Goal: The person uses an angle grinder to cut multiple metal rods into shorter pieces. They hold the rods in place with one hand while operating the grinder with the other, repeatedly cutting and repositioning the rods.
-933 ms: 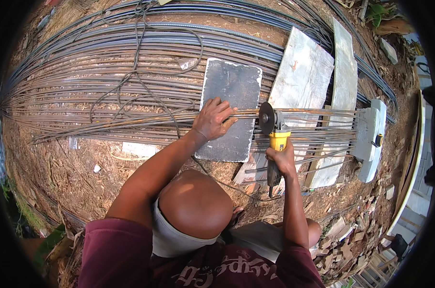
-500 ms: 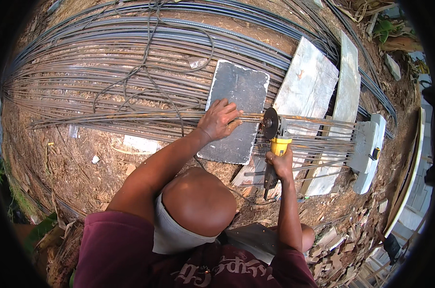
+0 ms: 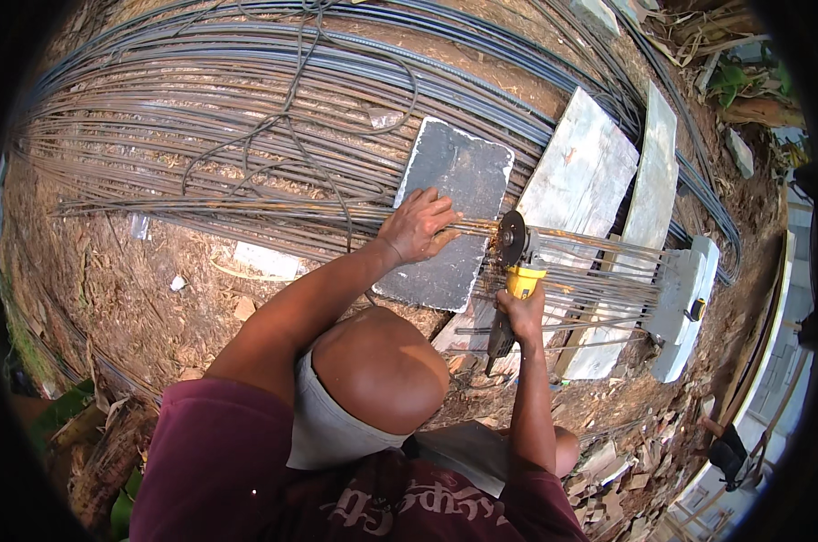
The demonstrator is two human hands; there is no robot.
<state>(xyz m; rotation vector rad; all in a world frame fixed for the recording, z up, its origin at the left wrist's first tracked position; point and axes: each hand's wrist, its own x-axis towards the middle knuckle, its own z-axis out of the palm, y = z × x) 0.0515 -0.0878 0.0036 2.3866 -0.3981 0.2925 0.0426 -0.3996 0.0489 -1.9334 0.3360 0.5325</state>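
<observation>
Across the far ground lies a wide spread of long steel rods (image 3: pixel 246 99), curving left to right over brown dirt (image 3: pixel 111 289) strewn with wood chips. Right of centre two pale boards (image 3: pixel 580 181) lean across the rods, and a dark slab (image 3: pixel 449 217) sits flat just left of them. Nearer, a bundle of thin rods (image 3: pixel 598 271) runs rightward to a pale block (image 3: pixel 684 298) at its end. A thin cable (image 3: pixel 318 154) loops over the far rods. The person crouches at the near edge, one bare knee (image 3: pixel 377 370) raised. Their left hand (image 3: pixel 418 226) presses down on the thin rods over the slab, fingers curled around them. Their right hand (image 3: pixel 520 312) is clenched round the body of a yellow grinder (image 3: pixel 515 271), whose disc touches the rods just right of the left hand.
</observation>
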